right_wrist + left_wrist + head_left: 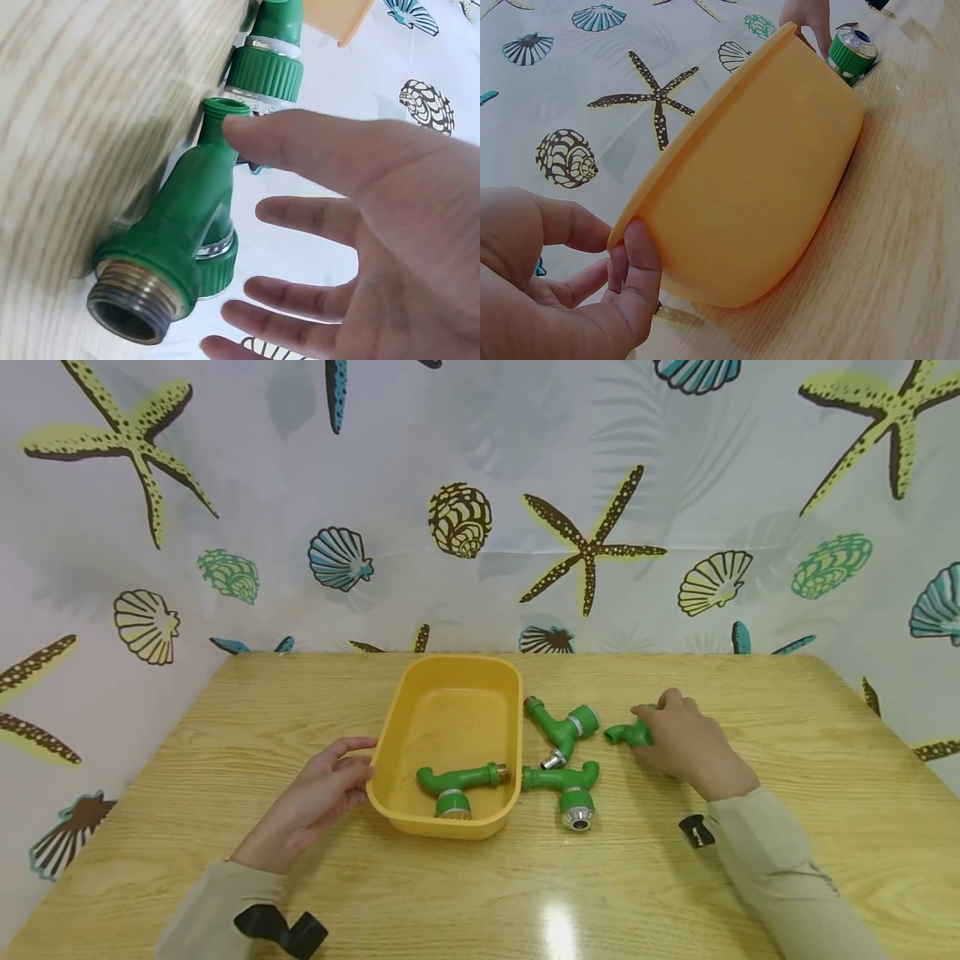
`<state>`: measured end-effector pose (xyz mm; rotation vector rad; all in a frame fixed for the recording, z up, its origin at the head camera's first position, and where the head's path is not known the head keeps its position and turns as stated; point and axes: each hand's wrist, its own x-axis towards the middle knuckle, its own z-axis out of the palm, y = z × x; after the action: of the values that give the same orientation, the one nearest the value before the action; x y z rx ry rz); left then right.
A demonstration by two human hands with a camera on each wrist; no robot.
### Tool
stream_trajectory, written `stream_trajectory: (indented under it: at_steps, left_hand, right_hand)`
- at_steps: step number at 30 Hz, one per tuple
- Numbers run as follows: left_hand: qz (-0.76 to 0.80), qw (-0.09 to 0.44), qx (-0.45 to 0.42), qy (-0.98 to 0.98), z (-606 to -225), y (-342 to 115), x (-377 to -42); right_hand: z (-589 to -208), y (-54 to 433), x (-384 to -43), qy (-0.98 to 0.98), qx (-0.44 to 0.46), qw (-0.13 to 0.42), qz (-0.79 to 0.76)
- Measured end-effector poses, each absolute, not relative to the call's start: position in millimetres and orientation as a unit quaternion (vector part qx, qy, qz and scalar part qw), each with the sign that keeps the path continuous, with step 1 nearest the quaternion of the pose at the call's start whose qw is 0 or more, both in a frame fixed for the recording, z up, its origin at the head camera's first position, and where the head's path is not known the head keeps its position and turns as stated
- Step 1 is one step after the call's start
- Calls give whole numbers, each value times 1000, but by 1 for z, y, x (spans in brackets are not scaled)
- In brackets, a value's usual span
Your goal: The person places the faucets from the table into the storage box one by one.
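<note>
Green tap (636, 734), between tub (442, 829) and table's (832, 735) right edge — pick-up likely in hand: right hand (686, 745) spread beside it, left hand (318, 795) pinching tub rim — next probably wants fingers curled.

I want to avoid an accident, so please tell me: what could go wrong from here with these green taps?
1. The tap at the thumb might slip or roll if lifted now: the right hand has its other fingers spread, not wrapped around it.
2. If the left hand at the rim shifts the yellow tub, it could knock the lower tap beside it.
</note>
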<state>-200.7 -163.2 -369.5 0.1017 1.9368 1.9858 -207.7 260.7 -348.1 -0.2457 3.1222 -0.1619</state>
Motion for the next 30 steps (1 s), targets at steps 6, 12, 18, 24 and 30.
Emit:
stream_trajectory:
  at_steps: [6, 12, 18, 24, 30]
  left_hand:
    - [702, 183, 39, 687, -372, -164, -202]
    - [701, 185, 41, 687, -372, -164, -202]
    - [703, 180, 39, 687, -370, -164, -201]
    - [702, 180, 37, 688, -370, -163, -201]
    - [703, 182, 35, 687, -370, -163, -201]
  right_hand:
    - [-356, 272, -213, 994, -86, 8, -71]
    - [-362, 281, -220, 988, -112, 22, -100]
    - [-366, 282, -224, 984, -130, 7, -125]
    - [-369, 281, -226, 982, -129, -1, -137]
    - [-365, 283, -225, 977, -143, 19, -155]
